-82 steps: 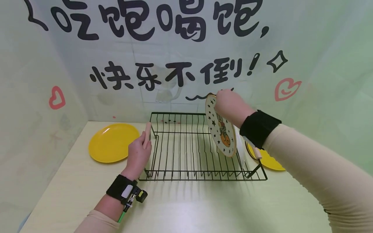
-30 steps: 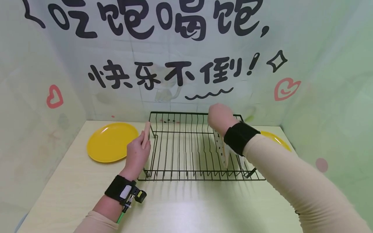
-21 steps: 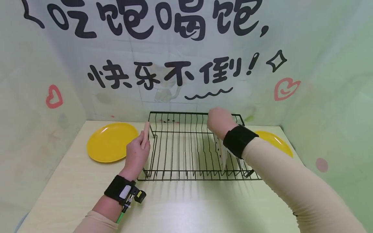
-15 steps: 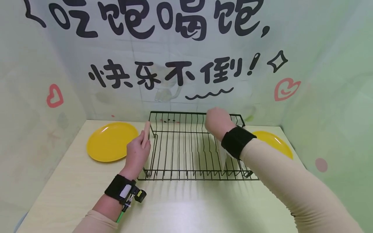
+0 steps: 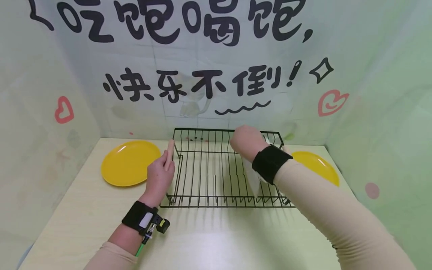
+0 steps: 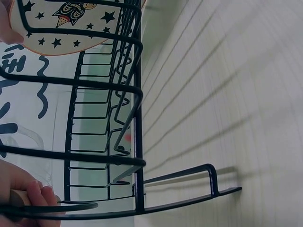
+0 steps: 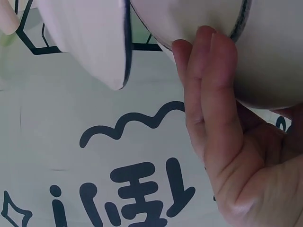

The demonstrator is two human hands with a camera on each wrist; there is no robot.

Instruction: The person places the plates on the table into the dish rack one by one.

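My left hand (image 5: 160,176) grips the light wooden handle (image 5: 170,153) at the left end of a black wire dish rack (image 5: 216,196). Over the right part of the rack, my right hand (image 5: 248,143) holds a plate (image 5: 250,178) by its upper rim. The plate stands on edge among the wires, leaning left. Its patterned face, with stars and a cartoon figure (image 6: 71,14), shows in the left wrist view. In the right wrist view the fingers (image 7: 218,80) lie against the plate's pale back (image 7: 270,66). Another white plate (image 7: 90,42) stands on edge beside it.
A yellow plate (image 5: 131,163) lies on the table (image 5: 202,240) left of the rack, and a second yellow plate (image 5: 318,167) lies to its right, partly behind my sleeve. A printed cloth backdrop (image 5: 202,56) rises behind the rack.
My right hand has lowered the patterned plate between the rack's wires and then shifted a little left, tipping the plate left. The left hand stays on the handle.
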